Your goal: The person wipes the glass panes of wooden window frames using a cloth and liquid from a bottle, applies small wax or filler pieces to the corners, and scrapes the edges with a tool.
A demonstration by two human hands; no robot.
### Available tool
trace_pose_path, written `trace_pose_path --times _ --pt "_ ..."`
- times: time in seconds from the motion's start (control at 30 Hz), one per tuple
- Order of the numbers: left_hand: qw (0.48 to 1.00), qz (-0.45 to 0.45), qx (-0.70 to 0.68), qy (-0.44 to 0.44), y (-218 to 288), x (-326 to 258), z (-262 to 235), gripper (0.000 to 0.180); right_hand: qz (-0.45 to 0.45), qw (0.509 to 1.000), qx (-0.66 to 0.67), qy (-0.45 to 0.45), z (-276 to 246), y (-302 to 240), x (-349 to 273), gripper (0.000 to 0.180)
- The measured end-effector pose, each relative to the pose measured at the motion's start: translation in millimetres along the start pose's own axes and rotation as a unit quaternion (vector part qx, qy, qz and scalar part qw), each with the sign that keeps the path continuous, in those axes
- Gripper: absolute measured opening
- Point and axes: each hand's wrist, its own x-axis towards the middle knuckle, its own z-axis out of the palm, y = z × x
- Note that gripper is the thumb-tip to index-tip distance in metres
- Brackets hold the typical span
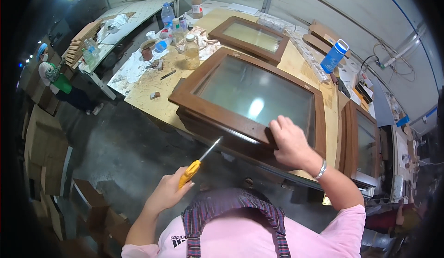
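My left hand (169, 189) is closed round the yellow handle of a screwdriver (190, 172). Its metal shaft slants up and to the right, and the tip is close to the front side of a stacked brown wooden piece. On top of that stack lies a brown wood-framed glass door (217, 113), flat on the workbench. My right hand (292, 143) grips the door's near rail toward the right, fingers curled over the edge; the thumb is mostly hidden. Whether the screwdriver tip touches the wood, I cannot tell.
Behind lies another framed glass door (222, 27); more framed panels (360, 142) are stacked right. The yellowish workbench (138, 101) holds a jar (191, 54), several bottles, rags and a blue container (334, 57). Wooden cabinet pieces (46, 151) stand left on the floor, a person (60, 84) beyond.
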Motion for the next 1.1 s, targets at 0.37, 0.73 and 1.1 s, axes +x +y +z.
trace_pose_path --times 0.37,0.73,1.1 --pt "0.984 -0.028 0.083 0.154 -21.5 52.1 -23.1 0.030 -0.013 0.992 0.128 -0.010 -95.5 53.2 39.3 0.045" --pt "0.988 0.054 0.141 0.042 30.2 61.3 -1.9 0.039 0.017 0.980 0.184 -0.066 -137.4 67.4 59.7 0.041" --pt "0.975 0.109 -0.028 0.193 54.4 97.7 12.3 0.036 0.048 0.979 0.168 -0.102 -147.2 73.3 64.6 0.049"
